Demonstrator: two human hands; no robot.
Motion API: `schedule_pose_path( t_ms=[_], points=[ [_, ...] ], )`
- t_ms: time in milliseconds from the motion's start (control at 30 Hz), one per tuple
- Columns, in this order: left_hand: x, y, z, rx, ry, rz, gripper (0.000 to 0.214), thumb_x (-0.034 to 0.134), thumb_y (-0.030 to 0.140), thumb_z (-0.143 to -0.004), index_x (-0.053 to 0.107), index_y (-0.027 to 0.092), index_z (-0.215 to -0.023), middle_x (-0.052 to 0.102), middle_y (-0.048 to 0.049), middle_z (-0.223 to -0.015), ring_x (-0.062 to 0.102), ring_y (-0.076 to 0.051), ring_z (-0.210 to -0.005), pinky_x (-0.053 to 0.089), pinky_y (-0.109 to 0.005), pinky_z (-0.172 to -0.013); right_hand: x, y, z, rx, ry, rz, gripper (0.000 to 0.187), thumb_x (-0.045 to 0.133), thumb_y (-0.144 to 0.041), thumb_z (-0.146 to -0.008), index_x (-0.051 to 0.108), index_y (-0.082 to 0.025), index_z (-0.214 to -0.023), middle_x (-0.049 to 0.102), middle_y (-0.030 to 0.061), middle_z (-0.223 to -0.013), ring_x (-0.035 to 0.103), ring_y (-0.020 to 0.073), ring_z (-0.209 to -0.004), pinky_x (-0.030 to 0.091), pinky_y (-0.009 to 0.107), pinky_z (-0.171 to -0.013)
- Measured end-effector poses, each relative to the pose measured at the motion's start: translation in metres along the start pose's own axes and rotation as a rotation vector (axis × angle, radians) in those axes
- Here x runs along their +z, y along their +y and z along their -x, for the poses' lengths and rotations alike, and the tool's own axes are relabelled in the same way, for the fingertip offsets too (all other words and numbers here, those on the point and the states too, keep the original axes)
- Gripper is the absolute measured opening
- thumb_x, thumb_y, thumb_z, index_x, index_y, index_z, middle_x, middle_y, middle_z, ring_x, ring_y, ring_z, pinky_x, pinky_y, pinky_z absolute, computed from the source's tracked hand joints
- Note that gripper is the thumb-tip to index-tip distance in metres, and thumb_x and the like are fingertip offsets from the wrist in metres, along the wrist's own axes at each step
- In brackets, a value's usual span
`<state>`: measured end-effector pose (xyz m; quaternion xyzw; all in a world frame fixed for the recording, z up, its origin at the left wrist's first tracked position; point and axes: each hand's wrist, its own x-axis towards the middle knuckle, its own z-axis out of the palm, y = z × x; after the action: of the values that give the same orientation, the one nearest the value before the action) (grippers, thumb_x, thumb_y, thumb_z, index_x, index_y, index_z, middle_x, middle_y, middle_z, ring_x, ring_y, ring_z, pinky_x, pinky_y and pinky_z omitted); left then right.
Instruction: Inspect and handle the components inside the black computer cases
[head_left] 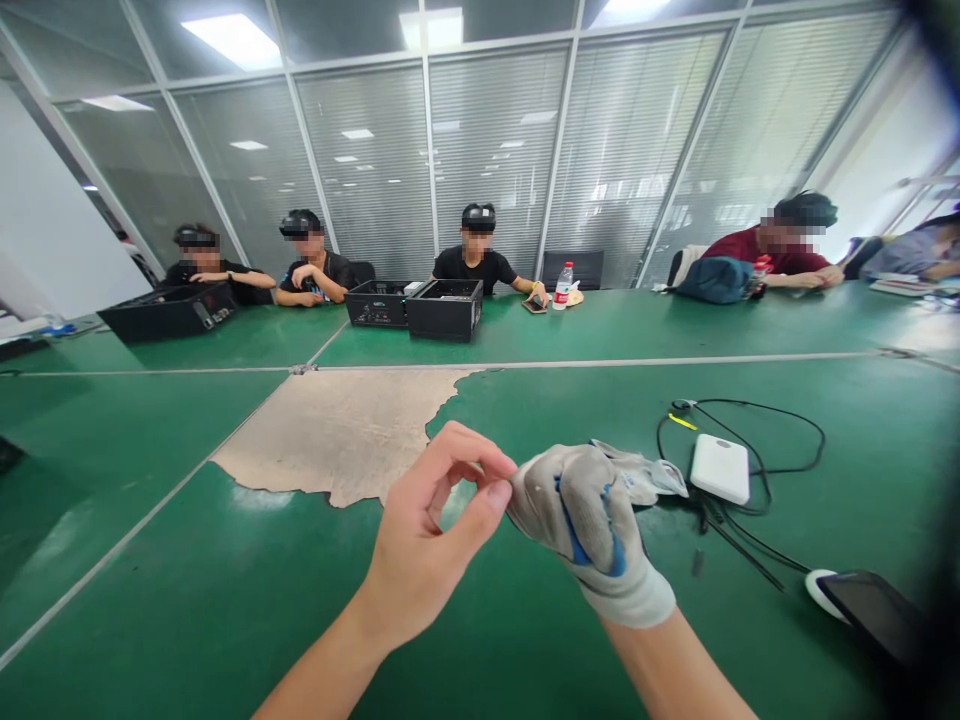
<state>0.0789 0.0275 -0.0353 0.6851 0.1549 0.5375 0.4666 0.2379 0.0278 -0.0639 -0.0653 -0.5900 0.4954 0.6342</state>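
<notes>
My left hand is bare, with thumb and forefinger closed in a pinch at the tip of the glove on my right hand. On my right hand I wear a grey-white work glove with blue patches. Its fingers are curled inward and meet the left fingertips; whatever they may hold is hidden. Just behind the right hand, a second glove lies crumpled on the green tabletop. Both hands are raised over the table near its front.
A white box-shaped device sits among black cables at right, with a dark-screened device nearer. A torn beige patch marks the table. Black computer cases, a water bottle and several seated people are across it.
</notes>
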Motion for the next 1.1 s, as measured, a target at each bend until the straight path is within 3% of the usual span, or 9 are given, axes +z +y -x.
schedule_pose_path(
  t_ms=[133,333,533,667,867,1100],
  points=[
    [0.006,0.001,0.002,0.008,0.014,-0.128,0.011,0.067,0.018,-0.1,0.072,0.025,-0.107,0.062,-0.0008,-0.1,0.058,-0.017,-0.091,0.049,-0.03,-0.081,-0.006,0.001,0.002,0.107,-0.003,0.024,0.067,0.076,-0.063,-0.086,0.04,-0.025,-0.043,0.033,-0.0019,-0.044,0.035,0.0143,-0.045,0.031,0.033,-0.049],
    [0.006,0.002,0.002,0.041,0.046,-0.206,0.014,0.064,0.013,-0.099,0.071,0.024,-0.103,0.063,0.0014,-0.094,0.058,-0.015,-0.086,0.05,-0.028,-0.076,-0.008,-0.001,0.0,0.175,-0.015,0.077,0.069,0.067,-0.066,-0.092,0.042,-0.024,-0.043,0.035,-0.0008,-0.043,0.035,0.0138,-0.045,0.032,0.033,-0.049],
    [0.001,0.002,0.001,0.068,0.044,-0.328,0.015,0.062,0.012,-0.1,0.072,0.023,-0.101,0.066,0.0023,-0.091,0.058,-0.013,-0.08,0.048,-0.026,-0.072,-0.006,-0.002,-0.004,0.034,-0.1,0.068,0.068,0.073,-0.063,-0.088,0.04,-0.024,-0.043,0.037,-0.0035,-0.042,0.035,0.0108,-0.041,0.028,0.03,-0.044],
    [-0.004,0.004,0.0,0.125,-0.009,-0.416,0.014,0.062,0.012,-0.102,0.073,0.022,-0.104,0.069,0.0007,-0.094,0.06,-0.013,-0.081,0.049,-0.026,-0.072,-0.007,-0.004,-0.005,0.081,-0.073,0.105,0.068,0.073,-0.061,-0.089,0.039,-0.025,-0.042,0.037,-0.0028,-0.041,0.036,0.0112,-0.041,0.028,0.03,-0.044],
    [-0.007,0.003,-0.001,0.227,-0.026,-0.528,0.014,0.063,0.009,-0.102,0.072,0.019,-0.104,0.068,-0.0004,-0.091,0.057,-0.014,-0.076,0.048,-0.027,-0.069,-0.004,-0.007,-0.004,0.041,-0.049,0.084,0.068,0.066,-0.055,-0.096,0.04,-0.021,-0.043,0.039,-0.0028,-0.042,0.037,0.0089,-0.042,0.027,0.027,-0.045],
    [-0.008,0.001,-0.002,0.241,-0.055,-0.521,0.014,0.06,0.01,-0.105,0.071,0.019,-0.104,0.068,-0.0016,-0.092,0.06,-0.014,-0.079,0.048,-0.026,-0.066,-0.002,-0.009,-0.005,0.046,-0.06,0.055,0.073,0.066,-0.06,-0.095,0.039,-0.02,-0.041,0.037,-0.003,-0.041,0.037,0.0083,-0.042,0.026,0.026,-0.045]
  ],
)
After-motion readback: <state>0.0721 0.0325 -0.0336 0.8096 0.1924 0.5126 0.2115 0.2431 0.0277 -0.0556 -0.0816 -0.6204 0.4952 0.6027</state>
